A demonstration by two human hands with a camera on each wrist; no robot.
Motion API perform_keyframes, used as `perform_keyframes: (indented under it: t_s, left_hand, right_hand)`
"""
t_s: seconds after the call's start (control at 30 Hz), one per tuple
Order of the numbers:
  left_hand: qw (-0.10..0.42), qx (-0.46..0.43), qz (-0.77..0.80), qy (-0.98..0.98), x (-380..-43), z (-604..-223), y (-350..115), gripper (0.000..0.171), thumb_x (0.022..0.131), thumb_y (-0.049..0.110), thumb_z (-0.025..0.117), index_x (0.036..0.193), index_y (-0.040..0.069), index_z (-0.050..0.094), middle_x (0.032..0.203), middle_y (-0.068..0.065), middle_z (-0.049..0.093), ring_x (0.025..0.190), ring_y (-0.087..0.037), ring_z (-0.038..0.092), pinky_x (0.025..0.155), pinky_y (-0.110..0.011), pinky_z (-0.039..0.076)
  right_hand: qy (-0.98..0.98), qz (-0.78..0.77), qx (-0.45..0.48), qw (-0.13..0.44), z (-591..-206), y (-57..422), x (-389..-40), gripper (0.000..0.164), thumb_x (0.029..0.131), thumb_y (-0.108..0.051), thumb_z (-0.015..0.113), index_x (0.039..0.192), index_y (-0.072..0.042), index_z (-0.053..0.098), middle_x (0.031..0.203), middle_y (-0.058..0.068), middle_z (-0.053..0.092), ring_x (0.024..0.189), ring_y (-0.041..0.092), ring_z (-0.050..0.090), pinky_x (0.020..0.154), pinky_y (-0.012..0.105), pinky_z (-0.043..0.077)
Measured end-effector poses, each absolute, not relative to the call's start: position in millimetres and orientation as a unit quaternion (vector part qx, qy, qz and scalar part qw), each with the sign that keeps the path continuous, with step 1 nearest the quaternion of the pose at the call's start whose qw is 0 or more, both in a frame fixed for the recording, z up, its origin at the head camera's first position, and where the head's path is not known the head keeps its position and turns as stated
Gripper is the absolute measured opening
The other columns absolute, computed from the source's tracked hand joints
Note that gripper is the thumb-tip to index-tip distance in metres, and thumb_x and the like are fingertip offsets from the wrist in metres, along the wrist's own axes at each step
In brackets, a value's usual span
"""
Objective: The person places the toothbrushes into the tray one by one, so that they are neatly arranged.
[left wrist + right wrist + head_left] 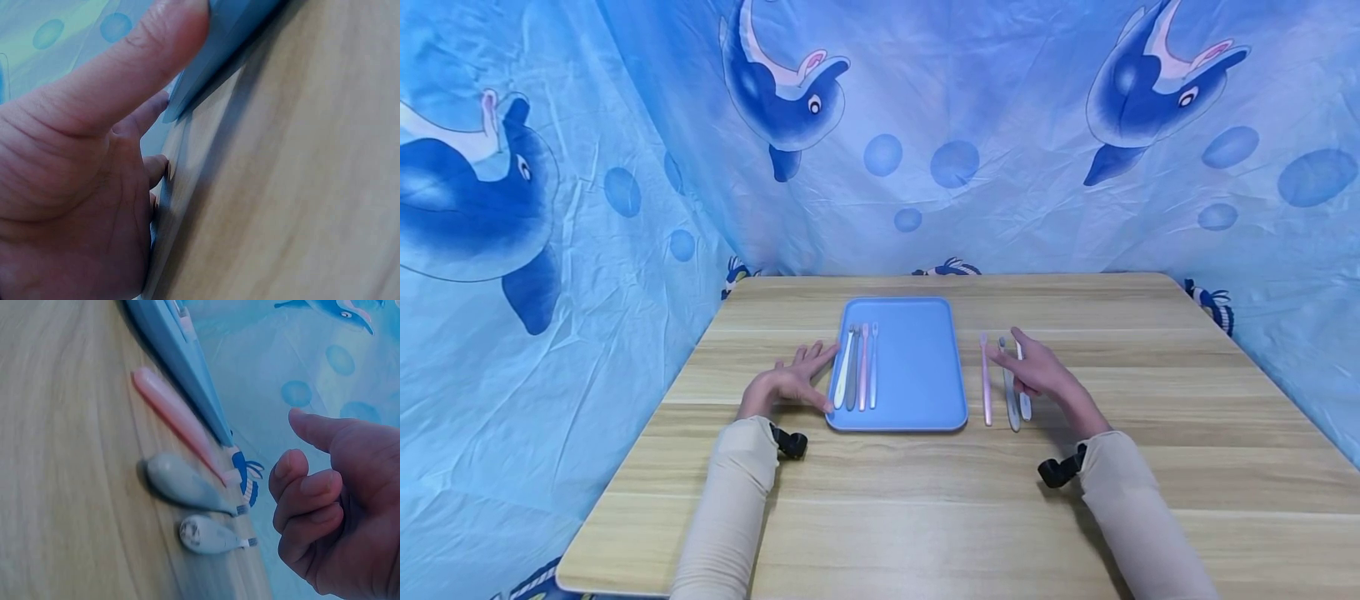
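Note:
A blue tray (917,367) lies on the table, with several toothbrushes side by side in its left part, among them a white one (844,375), a grey one (853,379) and a pink one (863,375). My left hand (793,382) is spread at the tray's left edge, thumb near the front corner. Right of the tray lie a pink toothbrush (987,387), a grey-blue toothbrush (181,484) and a pale toothbrush (209,536). Over the pale one's upper end hovers my right hand (1037,367), holding nothing; its thumb is extended and the other fingers are loosely bent.
The wooden table (910,508) has its far edge against a blue curtain (1000,225) printed with dolphins. Black wrist cameras sit on both wrists, the left camera (792,443) and the right camera (1058,472).

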State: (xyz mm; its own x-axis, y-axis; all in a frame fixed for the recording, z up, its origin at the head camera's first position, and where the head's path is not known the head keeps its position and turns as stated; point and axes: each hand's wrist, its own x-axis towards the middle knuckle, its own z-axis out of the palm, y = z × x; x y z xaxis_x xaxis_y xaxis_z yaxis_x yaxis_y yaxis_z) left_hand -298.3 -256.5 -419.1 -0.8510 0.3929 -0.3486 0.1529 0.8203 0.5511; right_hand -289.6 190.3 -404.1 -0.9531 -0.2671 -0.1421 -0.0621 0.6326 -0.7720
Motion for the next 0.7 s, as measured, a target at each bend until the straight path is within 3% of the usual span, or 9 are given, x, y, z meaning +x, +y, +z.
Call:
perform_keyframes:
  t_s: [0.23,0.7]
  left_hand:
    - [0.232,0.145,0.261,0.926,-299,-419,-257,0.131,0.069,0.052,0.087,0.163,0.025,0.0,0.168,-0.018,-0.017,0.153,-0.046,-0.022,0.115,-0.075,-0.017]
    - [0.231,0.148,0.256,0.927,-300,-419,-257,0.132,0.068,0.054,0.087,0.163,0.025,-0.001,0.168,-0.018,-0.016,0.153,-0.046,-0.021,0.115,-0.075,-0.015]
  right_hand:
    - [0.9,-0.41,-0.089,0.12,-411,199,-291,0.089,0.103,-0.043,0.052,0.16,0.0,0.0,0.053,0.002,0.055,0.044,0.013,0.048,0.042,0.027,0.042]
    - [0.903,-0.398,-0.067,0.146,-424,212,-288,0.094,0.101,-0.05,0.051,0.16,0.001,-0.002,0.06,0.002,0.056,0.049,0.013,0.049,0.046,0.027,0.042]
